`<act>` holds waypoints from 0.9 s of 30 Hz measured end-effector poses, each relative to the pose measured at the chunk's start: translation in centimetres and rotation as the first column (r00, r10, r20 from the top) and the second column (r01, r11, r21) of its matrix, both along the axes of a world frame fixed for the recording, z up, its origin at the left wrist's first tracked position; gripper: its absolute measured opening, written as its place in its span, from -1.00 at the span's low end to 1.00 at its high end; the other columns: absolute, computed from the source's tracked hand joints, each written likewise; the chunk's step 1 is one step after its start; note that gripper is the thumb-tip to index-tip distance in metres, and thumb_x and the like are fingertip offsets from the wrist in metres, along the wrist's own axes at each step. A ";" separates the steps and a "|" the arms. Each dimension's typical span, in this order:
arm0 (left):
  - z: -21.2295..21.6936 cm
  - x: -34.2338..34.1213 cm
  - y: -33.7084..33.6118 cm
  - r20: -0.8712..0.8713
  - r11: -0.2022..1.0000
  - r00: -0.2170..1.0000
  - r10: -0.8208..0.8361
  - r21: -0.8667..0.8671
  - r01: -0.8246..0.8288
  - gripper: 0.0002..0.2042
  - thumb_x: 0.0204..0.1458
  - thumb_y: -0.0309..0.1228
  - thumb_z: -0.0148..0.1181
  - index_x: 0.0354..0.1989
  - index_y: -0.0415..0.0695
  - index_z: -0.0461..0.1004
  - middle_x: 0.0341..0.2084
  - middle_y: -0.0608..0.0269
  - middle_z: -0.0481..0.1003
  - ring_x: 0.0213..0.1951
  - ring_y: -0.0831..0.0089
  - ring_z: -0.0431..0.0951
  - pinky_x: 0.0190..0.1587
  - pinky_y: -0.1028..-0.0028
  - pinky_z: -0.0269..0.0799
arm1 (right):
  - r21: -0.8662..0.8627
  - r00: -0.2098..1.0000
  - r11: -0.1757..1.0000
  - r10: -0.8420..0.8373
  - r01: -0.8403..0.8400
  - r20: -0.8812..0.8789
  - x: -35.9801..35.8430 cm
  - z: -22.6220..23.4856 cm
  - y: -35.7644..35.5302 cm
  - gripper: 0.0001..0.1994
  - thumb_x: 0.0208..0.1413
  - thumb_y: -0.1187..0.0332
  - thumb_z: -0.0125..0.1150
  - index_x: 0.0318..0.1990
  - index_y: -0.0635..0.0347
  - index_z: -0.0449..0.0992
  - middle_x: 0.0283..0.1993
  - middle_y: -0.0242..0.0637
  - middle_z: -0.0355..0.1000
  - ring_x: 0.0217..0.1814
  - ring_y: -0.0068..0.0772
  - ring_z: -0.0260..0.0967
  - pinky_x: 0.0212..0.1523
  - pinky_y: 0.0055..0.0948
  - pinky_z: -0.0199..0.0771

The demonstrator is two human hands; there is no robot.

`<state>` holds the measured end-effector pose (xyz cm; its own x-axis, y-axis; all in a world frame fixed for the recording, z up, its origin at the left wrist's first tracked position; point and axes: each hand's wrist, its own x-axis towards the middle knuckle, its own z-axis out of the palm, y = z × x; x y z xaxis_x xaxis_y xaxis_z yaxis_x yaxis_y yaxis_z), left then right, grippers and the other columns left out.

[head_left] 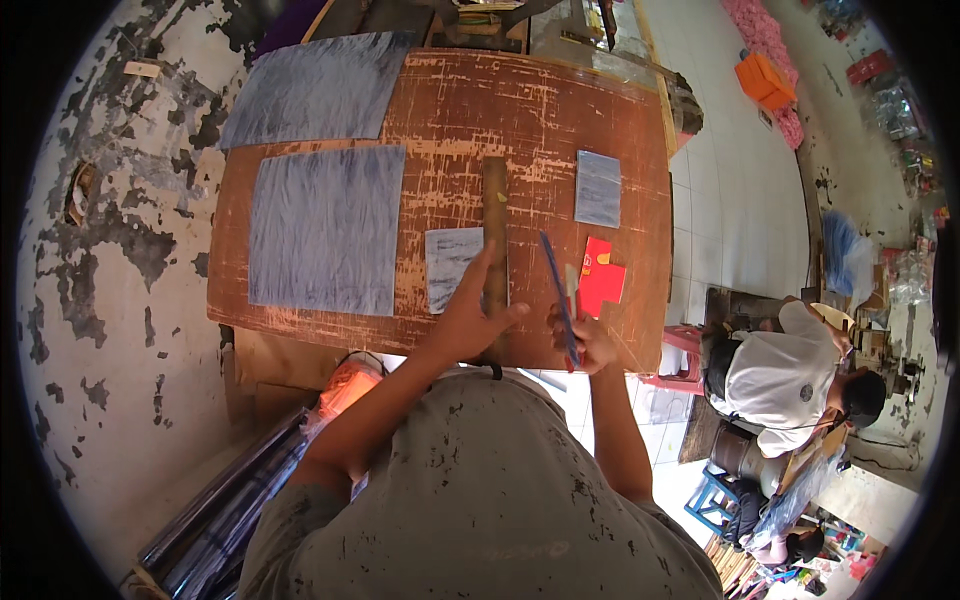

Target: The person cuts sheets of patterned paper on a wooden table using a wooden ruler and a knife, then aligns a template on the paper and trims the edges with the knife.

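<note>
Head view: a worn reddish-brown bench (450,100) fills the upper middle of the frame. Just below centre, the left hand (468,318) presses down on a long brown wooden straightedge (494,210) that runs up the frame; its fingers are spread, the thumb pointing right across the wood and the forefinger lying along its left edge. Under the straightedge's left side lies a small grey-blue sheet (448,262). To the right, the right hand (590,345) has its fingers pressed together around a thin blue-handled tool (557,290), pinching it near the lower end so that the tool slants up and to the left, close beside the straightedge; whether its tip touches the sheet I cannot tell. Just right of that hand lies a red packet (600,278) on the bench. Further up sits another small grey piece (598,188). Two large grey sheets lie at left, one at centre left (325,228) and one at upper left (315,90). At lower right, another person in a white shirt (780,380) sits by the floor.
</note>
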<state>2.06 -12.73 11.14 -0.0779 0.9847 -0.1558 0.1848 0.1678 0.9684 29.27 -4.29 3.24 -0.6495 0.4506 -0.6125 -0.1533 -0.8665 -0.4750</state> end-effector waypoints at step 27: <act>7.9 -0.1 0.3 0.003 0.956 0.956 0.292 -0.025 -0.292 -0.57 0.22 -0.35 0.42 0.21 -0.26 0.55 -0.14 0.21 0.69 -0.11 0.54 0.65 -0.04 0.46 0.55 | -0.189 0.868 0.915 0.249 -0.356 -0.429 -4.2 11.0 -4.3 -0.52 0.52 0.13 -0.06 0.23 0.47 0.42 -0.48 -0.45 0.42 -0.75 -0.85 -0.01 -0.70 -0.74 0.00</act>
<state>1.93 -12.43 19.07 -0.3605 0.9150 -0.1810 0.1175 0.2371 0.9644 25.02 -8.57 14.19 -0.9359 0.0569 -0.3477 0.0110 -0.9817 -0.1901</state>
